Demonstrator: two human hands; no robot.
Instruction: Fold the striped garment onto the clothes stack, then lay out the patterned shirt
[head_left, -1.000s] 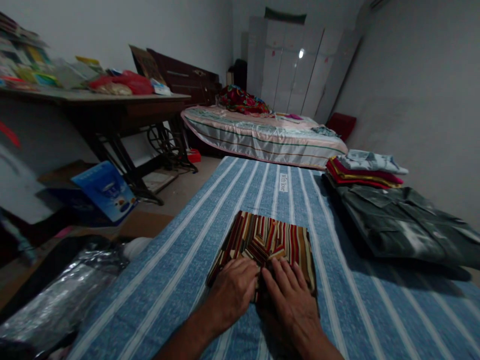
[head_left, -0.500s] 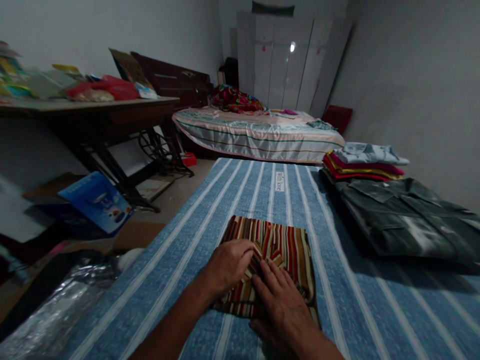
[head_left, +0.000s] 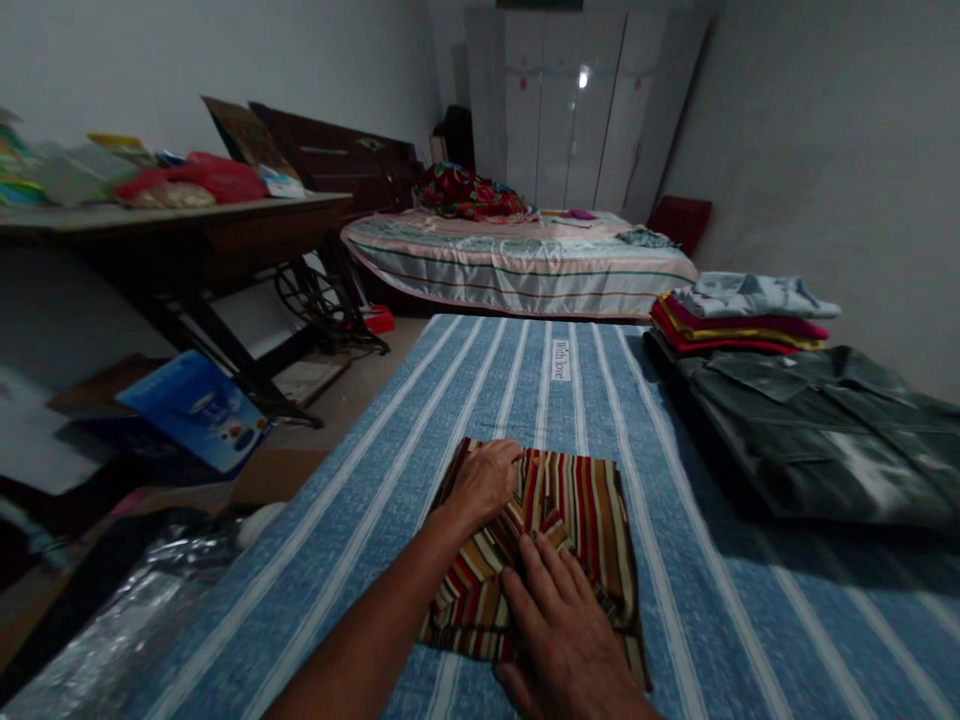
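Observation:
A folded striped shirt (head_left: 592, 490) in red, tan, cream and black lies flat on the blue-and-white striped cloth (head_left: 517, 390) in front of me. My left hand (head_left: 487, 482) is at the shirt's upper left, its fingers curled closed on the fabric near the far edge; the fingertips are partly hidden. Flat on the lower middle of the shirt rests my right hand (head_left: 566, 620), fingers stretched out and pressing the fabric.
On the right lie a folded dark green jacket (head_left: 832, 430) and a stack of folded red and yellow clothes (head_left: 742, 325) with a pale garment (head_left: 754, 295) on top. A sewing table (head_left: 180, 215) stands left. Behind is a bed (head_left: 510, 265).
My left hand has moved away from me, from the shirt's middle to its far edge. My right hand stays flat on the shirt. The view has shifted slightly.

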